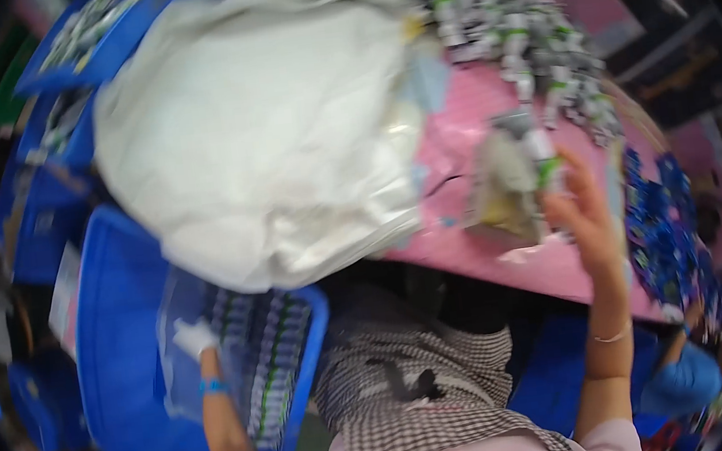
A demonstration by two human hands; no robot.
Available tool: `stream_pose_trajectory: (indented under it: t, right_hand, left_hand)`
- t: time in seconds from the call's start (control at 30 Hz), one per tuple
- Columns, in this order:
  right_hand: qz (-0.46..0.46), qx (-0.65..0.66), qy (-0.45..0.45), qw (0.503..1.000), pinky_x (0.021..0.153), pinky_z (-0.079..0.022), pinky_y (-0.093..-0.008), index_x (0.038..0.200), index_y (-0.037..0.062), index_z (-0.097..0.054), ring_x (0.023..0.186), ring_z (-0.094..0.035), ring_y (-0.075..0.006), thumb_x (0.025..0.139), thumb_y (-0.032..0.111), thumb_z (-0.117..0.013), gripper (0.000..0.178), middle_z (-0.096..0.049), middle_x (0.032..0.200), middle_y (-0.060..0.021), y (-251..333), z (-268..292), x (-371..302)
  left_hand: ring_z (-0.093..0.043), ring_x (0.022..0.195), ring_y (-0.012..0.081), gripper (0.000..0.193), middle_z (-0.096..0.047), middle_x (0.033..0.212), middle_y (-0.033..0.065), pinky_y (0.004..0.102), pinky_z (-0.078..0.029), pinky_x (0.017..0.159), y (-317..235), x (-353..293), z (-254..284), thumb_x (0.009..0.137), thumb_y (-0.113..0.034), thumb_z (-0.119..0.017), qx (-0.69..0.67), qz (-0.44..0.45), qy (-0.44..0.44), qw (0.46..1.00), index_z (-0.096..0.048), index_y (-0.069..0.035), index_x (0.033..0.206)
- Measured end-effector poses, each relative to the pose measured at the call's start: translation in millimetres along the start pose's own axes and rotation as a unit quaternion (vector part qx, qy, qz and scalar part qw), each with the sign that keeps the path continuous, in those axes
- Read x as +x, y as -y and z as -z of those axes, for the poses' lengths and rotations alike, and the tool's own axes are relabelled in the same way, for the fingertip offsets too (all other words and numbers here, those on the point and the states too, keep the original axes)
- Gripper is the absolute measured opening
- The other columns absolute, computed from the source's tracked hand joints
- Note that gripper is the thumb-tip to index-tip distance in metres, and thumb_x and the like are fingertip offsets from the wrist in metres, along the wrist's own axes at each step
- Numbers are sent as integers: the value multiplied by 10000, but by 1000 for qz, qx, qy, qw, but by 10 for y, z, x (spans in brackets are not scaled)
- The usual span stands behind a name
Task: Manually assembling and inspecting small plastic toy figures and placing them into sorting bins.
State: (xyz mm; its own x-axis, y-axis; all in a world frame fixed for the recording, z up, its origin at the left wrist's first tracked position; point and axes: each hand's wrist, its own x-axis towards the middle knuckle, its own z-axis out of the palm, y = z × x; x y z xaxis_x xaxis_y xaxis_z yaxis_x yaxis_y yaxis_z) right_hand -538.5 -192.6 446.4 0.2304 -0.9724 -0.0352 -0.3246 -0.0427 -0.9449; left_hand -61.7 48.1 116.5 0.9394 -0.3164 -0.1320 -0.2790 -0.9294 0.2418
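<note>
My left hand (194, 336), in a white glove, is down inside a large blue bin (107, 343), fingers spread over a clear plastic sheet (184, 375). Beside it in the bin, small white, grey and green pieces (272, 369) lie in neat rows. My bare right hand (582, 209) is raised over the pink tabletop (500, 272). Its fingertips come against the green end of a white and grey piece (537, 147). Blur hides whether they grip it. Close by stands a small pale, box-like container (501, 192) with something yellowish low on it.
A big white sack (253, 140) covers the table's left part. Loose white, grey and green pieces (516, 25) are heaped along its far right. Blue-wrapped pieces (658, 218) lie farther right. More blue bins (47, 208) stand at the left. A person in blue (683, 378) is at the lower right.
</note>
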Motion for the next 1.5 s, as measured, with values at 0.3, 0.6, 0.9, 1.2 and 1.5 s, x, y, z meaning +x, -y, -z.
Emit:
stream_pose_trajectory:
  t: [0.3, 0.6, 0.9, 1.2, 1.5]
  right_hand:
    - [79, 231, 70, 967, 638, -498, -243, 1082, 46, -419, 732, -594, -133, 780, -42, -640, 384, -565, 974, -107, -36, -625, -261]
    - [-64, 583, 267, 765, 611, -520, -304, 1191, 99, -439, 708, -620, -200, 842, 175, -664, 422, -560, 974, -148, -516, -226, -569]
    - [145, 349, 138, 915, 593, -469, -219, 1072, 23, -587, 706, -578, -110, 695, -11, -750, 413, -606, 935, -85, -560, 164, -668]
    - [205, -377, -270, 862, 573, -435, -243, 893, 29, -623, 672, -577, -166, 774, 114, -681, 157, -601, 828, -89, -1088, 540, 100]
    - [359, -46, -108, 926, 595, -455, -271, 887, 34, -649, 718, -557, -183, 749, -68, -636, 172, -538, 811, -66, -394, 125, 6]
  left_hand:
    - [-558, 1001, 141, 359, -598, 1067, 86, 261, -457, 816, -2733, -2079, 2164, 911, -183, -553, -541, -409, 402, 615, -498, 38, 1189]
    - [-535, 1113, 240, 509, -534, 1216, 81, 407, -452, 961, -3436, -2595, 1909, 879, -266, -589, -665, -110, 697, 245, -382, -69, 1300]
    - [-564, 1022, 245, 396, -558, 1099, 75, 443, -476, 914, -3546, -2946, 1971, 899, -290, -555, -638, -150, 680, 329, -461, -52, 1202]
    - [-588, 889, 241, 361, -565, 1069, 122, 373, -524, 758, -3770, -2820, 1737, 946, -294, -475, -602, -144, 682, 390, -460, -20, 1181]
    - [-594, 838, 226, 290, -574, 1001, 125, 366, -531, 725, -3787, -2762, 1590, 969, -251, -422, -587, -111, 685, 417, -465, -17, 1135]
